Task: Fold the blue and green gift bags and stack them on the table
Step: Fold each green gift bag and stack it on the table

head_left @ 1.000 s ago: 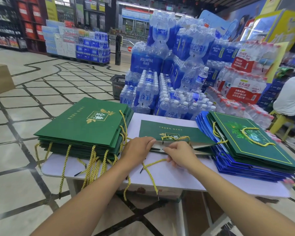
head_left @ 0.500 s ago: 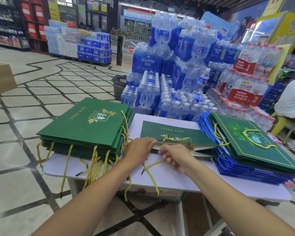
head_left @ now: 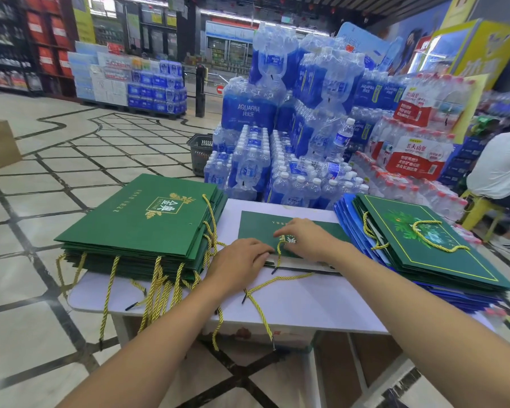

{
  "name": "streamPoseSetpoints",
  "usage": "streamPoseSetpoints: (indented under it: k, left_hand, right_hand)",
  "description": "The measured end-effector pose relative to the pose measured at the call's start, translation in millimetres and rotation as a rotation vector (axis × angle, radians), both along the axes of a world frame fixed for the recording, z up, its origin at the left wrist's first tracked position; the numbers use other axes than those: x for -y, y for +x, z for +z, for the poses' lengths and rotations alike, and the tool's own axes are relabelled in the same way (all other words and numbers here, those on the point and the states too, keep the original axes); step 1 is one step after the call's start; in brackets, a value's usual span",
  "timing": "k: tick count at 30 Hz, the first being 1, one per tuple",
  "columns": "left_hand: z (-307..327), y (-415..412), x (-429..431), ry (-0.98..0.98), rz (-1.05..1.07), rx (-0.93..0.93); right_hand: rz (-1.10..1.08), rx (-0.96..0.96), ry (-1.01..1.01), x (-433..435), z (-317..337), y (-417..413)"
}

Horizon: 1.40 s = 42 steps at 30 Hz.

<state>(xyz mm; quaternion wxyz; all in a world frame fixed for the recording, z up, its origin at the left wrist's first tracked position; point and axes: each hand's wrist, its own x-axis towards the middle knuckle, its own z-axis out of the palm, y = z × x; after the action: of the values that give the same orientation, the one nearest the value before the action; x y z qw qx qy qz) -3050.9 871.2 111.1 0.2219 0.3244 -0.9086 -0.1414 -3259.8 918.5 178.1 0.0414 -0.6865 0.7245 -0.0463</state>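
Bag, green (head_left: 256,228), count one: lies flat at mid-surface (head_left: 306,301), between two stacks. Paper card, matte, rectangular; gold print partly covered, not readable. Its twisted gold cord (head_left: 277,279) trails toward the near edge of the white surface.

Left grip (head_left: 242,263): palm down, fingers slightly bent, pressing the bag's near edge; released, nothing clasped. Right grip (head_left: 304,240): palm down on the bag's face, fingers spread over the gold print; released, pressing only.

Left stack (head_left: 147,219), count one: green bags, too many layers to count. Top face reads "金典 SATINE" in gold with leaf sprigs. Many gold cords hang off the near side.

Right stack, count one: green bags (head_left: 442,248) with a thin gold border and leaf print, lying on blue bags (head_left: 348,225) fanned beneath.

Behind the surface: shrink-wrapped water packs (head_left: 249,110), blue labels reading "AQUAFINA". Red-labelled packs (head_left: 412,160) to the right, writing too small to read. One black basket (head_left: 200,151) on tiled floor. One seated person (head_left: 498,166), white top, far right.
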Motion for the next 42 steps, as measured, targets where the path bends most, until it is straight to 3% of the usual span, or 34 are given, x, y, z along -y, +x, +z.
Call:
streamPoseSetpoints:
  k: [5,10,12,17,19,20,24,28,42]
  left_hand:
    - [0,-1,0,-0.014,-0.006,0.011]
    - [1,1,-2,-0.033,0.0,0.017]
    - [3,1,-4,-0.037,0.0,0.026]
    - [6,0,-11,-0.051,-0.031,0.072]
    - [6,0,-12,-0.028,-0.054,0.113]
    - [6,0,-11,-0.037,-0.074,0.147]
    - [4,-2,-8,-0.081,-0.118,0.311]
    - [-1,-3,-4,-0.047,-0.114,0.342]
    - [1,-5,-2,-0.025,-0.126,0.352]
  right_hand:
    - [0.078,-0.268,-0.024,10,4,-2]
    - [-0.047,-0.161,-0.073,16,28,-14]
    - [-0.07,0.04,-0.018,17,31,-19]
    - [-0.261,0.872,0.118,22,34,-24]
    - [-0.333,0.98,0.089,27,33,-24]
    - [-0.344,0.883,0.046,30,32,-25]
    - [-0.193,0.206,-0.071,46,18,-25]
    - [-0.189,-0.121,-0.126,56,-5,-28]
    - [-0.076,-0.26,-0.326,84,-33,-31]
